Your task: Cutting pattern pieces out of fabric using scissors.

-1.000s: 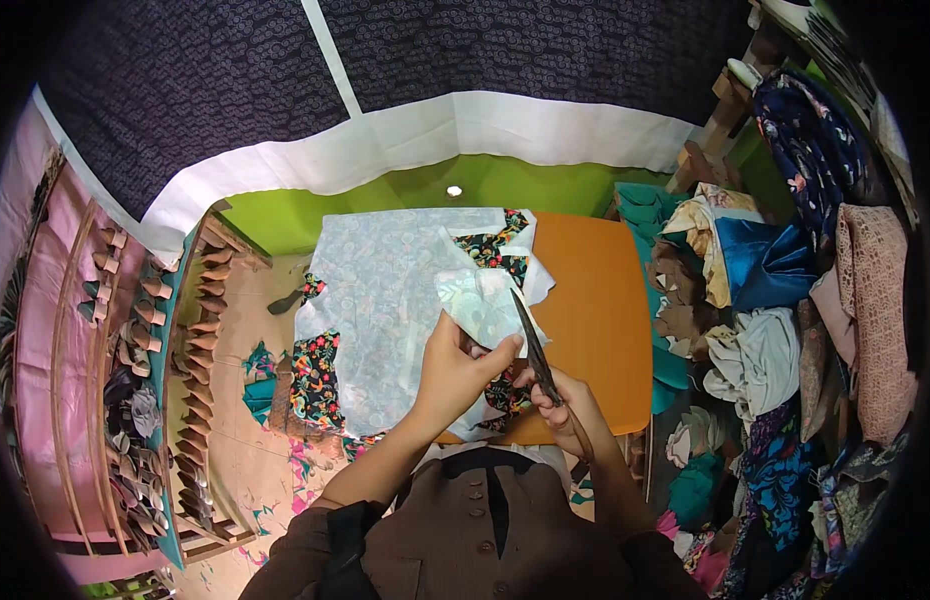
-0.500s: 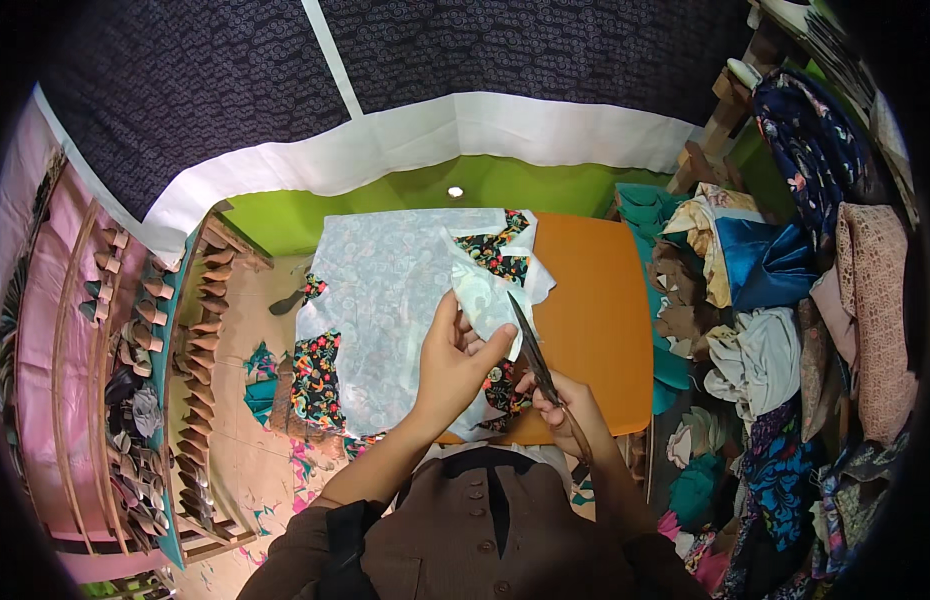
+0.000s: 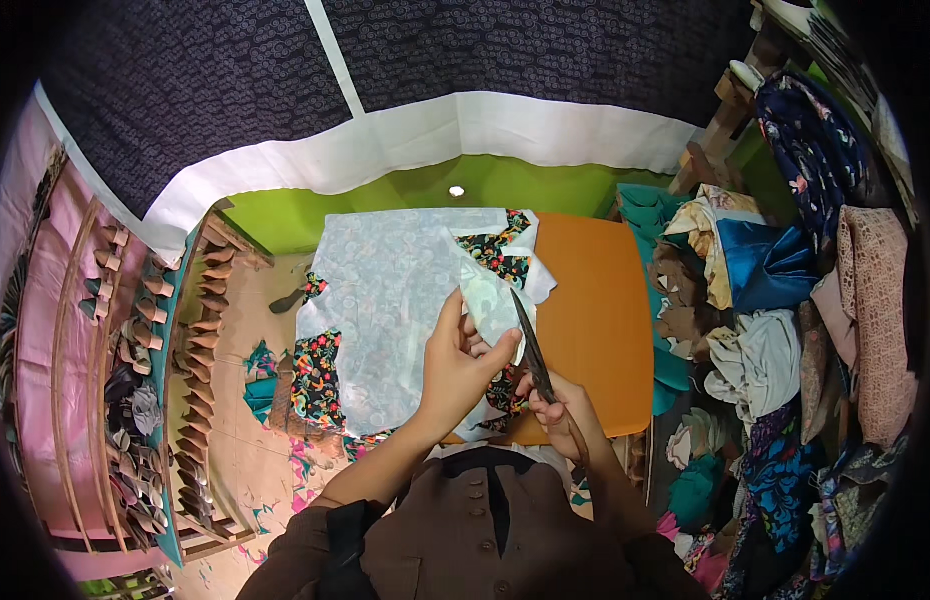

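My left hand [image 3: 457, 368] pinches a lifted fold of pale blue-white patterned fabric [image 3: 390, 300] between thumb and fingers. The cloth lies spread over an orange table [image 3: 597, 310], with a black floral-print side [image 3: 500, 250] showing at its edges. My right hand [image 3: 563, 412] grips a pair of dark scissors [image 3: 530, 345], whose blades point up and away, right beside the held fold. The blade tips sit against the fabric edge near my left thumb.
Piles of folded and loose cloth [image 3: 775, 300] crowd the right side. A rack of small wooden pieces [image 3: 200, 350] runs along the left. Fabric scraps [image 3: 275, 390] litter the floor. A dark patterned curtain with a white band [image 3: 405, 130] hangs behind a green wall strip.
The scissors have moved a little farther along the held fold, and my left hand has shifted its grip slightly upward on the fabric.
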`<state>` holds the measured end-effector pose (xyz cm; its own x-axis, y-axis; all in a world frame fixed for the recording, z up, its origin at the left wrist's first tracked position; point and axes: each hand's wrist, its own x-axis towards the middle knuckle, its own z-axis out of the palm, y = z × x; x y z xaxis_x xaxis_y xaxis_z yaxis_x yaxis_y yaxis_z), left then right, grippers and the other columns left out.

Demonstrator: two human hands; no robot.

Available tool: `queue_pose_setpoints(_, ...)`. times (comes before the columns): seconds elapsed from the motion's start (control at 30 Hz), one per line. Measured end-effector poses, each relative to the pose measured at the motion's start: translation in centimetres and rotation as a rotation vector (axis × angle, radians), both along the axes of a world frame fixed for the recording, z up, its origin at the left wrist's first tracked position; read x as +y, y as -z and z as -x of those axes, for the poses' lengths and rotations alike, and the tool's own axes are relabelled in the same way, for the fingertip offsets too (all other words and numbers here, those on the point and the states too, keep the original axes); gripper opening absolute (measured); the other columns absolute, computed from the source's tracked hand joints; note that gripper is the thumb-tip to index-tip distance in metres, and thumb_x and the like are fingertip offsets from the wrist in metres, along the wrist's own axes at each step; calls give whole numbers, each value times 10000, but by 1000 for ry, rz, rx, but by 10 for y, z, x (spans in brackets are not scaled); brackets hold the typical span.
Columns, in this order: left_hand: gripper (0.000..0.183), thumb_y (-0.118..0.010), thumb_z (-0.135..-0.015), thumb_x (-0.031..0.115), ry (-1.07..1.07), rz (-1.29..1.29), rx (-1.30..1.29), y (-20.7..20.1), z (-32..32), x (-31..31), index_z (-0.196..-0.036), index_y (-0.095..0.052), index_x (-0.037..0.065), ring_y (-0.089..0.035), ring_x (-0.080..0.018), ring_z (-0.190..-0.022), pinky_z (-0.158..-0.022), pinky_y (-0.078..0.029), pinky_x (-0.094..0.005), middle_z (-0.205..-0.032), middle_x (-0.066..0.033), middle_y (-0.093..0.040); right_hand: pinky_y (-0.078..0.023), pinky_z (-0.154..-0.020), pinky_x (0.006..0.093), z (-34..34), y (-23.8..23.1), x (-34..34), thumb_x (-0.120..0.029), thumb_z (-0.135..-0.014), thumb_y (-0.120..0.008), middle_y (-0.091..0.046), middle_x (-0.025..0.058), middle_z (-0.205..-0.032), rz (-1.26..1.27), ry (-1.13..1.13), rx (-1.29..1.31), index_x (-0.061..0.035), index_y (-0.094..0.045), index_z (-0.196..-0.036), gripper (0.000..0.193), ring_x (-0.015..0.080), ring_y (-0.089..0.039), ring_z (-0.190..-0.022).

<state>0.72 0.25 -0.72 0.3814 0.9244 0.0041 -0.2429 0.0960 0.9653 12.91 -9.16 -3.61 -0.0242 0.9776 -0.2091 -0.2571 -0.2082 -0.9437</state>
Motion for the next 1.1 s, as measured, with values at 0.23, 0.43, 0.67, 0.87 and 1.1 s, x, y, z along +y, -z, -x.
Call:
queue_pose_setpoints(0.23, 596, -592, -715, -43, 68, 40, 35, 0, 0, -1, -1220, -280, 8, -560, -140, -843, -685, -475, -223, -985, -116, -541, -227, -498, 126, -3, -7, 5, -694, -567, -524, -345, -37, -698, 37, -20, -45, 1, -432, -951, 800, 4, -299, -588)
queue_pose_setpoints(0.43, 636, -598, -713, -36, 91, 38, 57, 2, 2, 1, -1242, -251, 24, -564, -139, -835, -681, -480, -227, -983, -119, -542, -225, -492, 130, -6, 4, -1, -706, -508, -532, -355, -33, -702, 29, -9, -42, -4, -441, -930, 824, 6, -304, -584)
queue_pose_setpoints(0.67, 452, -589, -746, 7, 83, 31, 46, 6, 2, 0, -1147, -381, 11, -559, -118, -808, -678, -466, -228, -958, -88, -553, -220, -484, 139, -3, -2, 0, -709, -503, -537, -346, -43, -678, 122, 32, 58, -4, -460, -886, 806, 4, -295, -558)
queue_pose_setpoints(0.87, 187, -602, -770, 118, 28, 40, 147, 9, 5, 1, -902, -558, -7, -463, -20, -609, -503, -366, -167, -740, 2, -561, -228, -503, 139, -6, 11, -6, -695, -546, -556, -352, -37, -706, 1, -9, -164, 3, -464, -893, 785, 11, -303, -594)
queue_pose_setpoints(1.1, 153, -600, -771, 125, -36, -47, 243, 14, 2, -4, -868, -586, 7, -403, 1, -528, -461, -316, -161, -642, 55, -527, -237, -521, 140, 0, 11, -3, -706, -524, -554, -349, -37, -713, -87, 29, -173, 6, -465, -870, 797, 10, -314, -619)
